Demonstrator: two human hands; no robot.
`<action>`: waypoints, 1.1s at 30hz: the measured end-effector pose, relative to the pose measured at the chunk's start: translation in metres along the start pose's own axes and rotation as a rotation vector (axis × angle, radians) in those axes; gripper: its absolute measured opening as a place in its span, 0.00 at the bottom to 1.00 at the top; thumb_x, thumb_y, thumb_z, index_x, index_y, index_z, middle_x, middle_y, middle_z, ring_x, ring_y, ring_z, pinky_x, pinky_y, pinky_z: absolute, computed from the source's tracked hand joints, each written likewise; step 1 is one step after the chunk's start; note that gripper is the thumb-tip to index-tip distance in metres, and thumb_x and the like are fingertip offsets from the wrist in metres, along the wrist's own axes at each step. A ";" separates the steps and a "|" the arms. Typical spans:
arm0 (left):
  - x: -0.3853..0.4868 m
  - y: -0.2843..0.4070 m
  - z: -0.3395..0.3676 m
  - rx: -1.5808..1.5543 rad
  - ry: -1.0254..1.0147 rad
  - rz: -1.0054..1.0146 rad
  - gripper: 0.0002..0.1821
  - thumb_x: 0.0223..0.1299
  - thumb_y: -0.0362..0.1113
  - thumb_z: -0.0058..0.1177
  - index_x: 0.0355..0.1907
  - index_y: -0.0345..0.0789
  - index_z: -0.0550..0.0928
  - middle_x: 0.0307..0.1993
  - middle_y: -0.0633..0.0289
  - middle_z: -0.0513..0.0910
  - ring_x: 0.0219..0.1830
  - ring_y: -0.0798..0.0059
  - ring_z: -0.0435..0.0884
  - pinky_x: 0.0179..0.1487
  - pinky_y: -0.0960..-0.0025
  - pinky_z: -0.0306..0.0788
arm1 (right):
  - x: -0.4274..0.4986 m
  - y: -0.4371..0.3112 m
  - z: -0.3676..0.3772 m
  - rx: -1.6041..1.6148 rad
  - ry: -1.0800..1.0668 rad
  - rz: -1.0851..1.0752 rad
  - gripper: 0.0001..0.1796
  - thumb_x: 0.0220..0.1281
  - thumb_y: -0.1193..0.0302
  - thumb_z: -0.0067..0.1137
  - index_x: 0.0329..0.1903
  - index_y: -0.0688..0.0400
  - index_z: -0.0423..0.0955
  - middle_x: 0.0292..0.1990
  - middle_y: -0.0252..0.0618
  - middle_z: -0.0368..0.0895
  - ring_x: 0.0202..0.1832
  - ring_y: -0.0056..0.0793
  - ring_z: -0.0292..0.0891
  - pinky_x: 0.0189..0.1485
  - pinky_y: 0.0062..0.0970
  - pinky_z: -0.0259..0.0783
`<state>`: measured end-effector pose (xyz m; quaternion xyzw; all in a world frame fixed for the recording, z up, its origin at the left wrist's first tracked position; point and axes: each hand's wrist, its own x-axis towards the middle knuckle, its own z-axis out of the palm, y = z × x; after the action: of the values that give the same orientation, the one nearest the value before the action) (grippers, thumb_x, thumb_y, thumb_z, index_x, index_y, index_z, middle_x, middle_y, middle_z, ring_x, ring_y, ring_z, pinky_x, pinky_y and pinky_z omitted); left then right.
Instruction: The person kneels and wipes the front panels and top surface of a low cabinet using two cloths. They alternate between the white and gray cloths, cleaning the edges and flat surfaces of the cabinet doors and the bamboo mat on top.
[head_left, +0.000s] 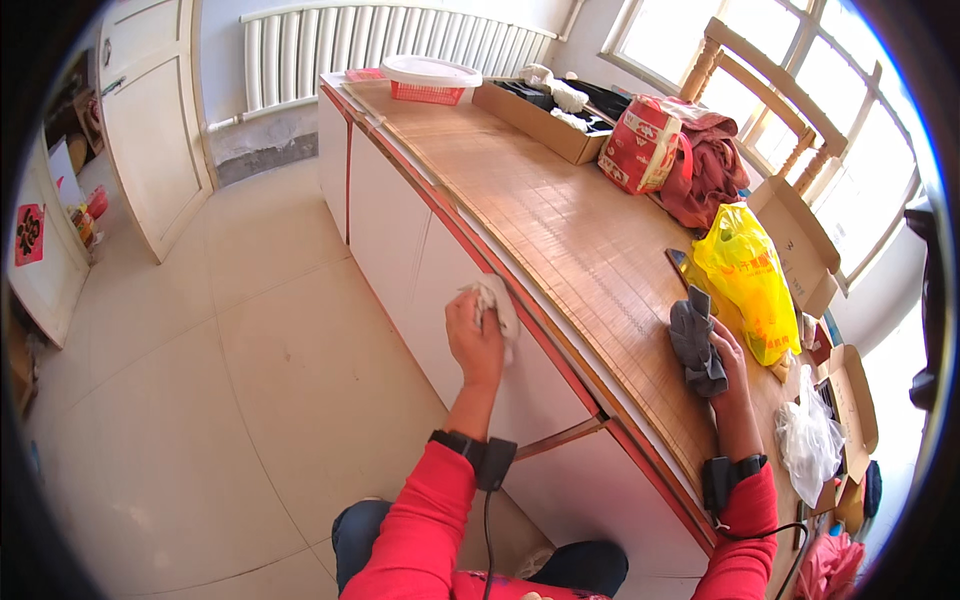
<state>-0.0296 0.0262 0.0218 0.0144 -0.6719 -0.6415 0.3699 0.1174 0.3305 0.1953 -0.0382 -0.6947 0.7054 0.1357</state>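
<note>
My left hand (474, 341) grips a crumpled off-white cloth (501, 306) against the white front panel (420, 262) of a long cabinet, just below its red top edge. In my right hand (731, 356) is a bunched dark grey cloth (694, 341), held at the wooden-looking top (555, 247) of the cabinet. Whether the grey cloth rests on the surface or hangs just over it, I cannot tell. Black devices with cables are strapped to both wrists.
Beside my right hand lies a yellow plastic bag (750, 277). Farther back stand a red-and-white bag (641, 142), a cardboard box (540, 124) and a lidded red basket (429, 81). A clear plastic bag (810, 435) lies at the right. Tiled floor (247, 390) extends left.
</note>
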 end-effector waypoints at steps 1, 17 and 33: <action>0.015 -0.008 0.002 -0.003 0.008 -0.034 0.14 0.58 0.25 0.54 0.48 0.35 0.80 0.47 0.54 0.77 0.50 0.54 0.77 0.53 0.61 0.72 | 0.000 0.000 0.000 0.011 -0.015 -0.002 0.26 0.68 0.69 0.51 0.65 0.66 0.67 0.59 0.45 0.78 0.58 0.33 0.77 0.65 0.29 0.69; 0.142 -0.090 0.015 0.210 0.006 -0.167 0.13 0.61 0.33 0.55 0.50 0.41 0.81 0.48 0.55 0.78 0.49 0.55 0.79 0.51 0.59 0.74 | 0.002 0.001 0.011 0.019 0.045 -0.038 0.24 0.65 0.71 0.52 0.62 0.69 0.70 0.56 0.48 0.80 0.55 0.35 0.79 0.62 0.30 0.72; 0.073 -0.061 0.008 0.101 0.036 0.135 0.16 0.57 0.24 0.53 0.50 0.37 0.79 0.47 0.52 0.78 0.50 0.52 0.77 0.52 0.59 0.72 | 0.002 0.001 0.018 0.006 0.037 -0.068 0.24 0.67 0.70 0.51 0.63 0.68 0.69 0.55 0.48 0.80 0.55 0.33 0.79 0.61 0.29 0.73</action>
<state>-0.1151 -0.0136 0.0042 -0.0007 -0.6960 -0.5802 0.4231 0.1111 0.3131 0.1957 -0.0274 -0.6910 0.7014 0.1726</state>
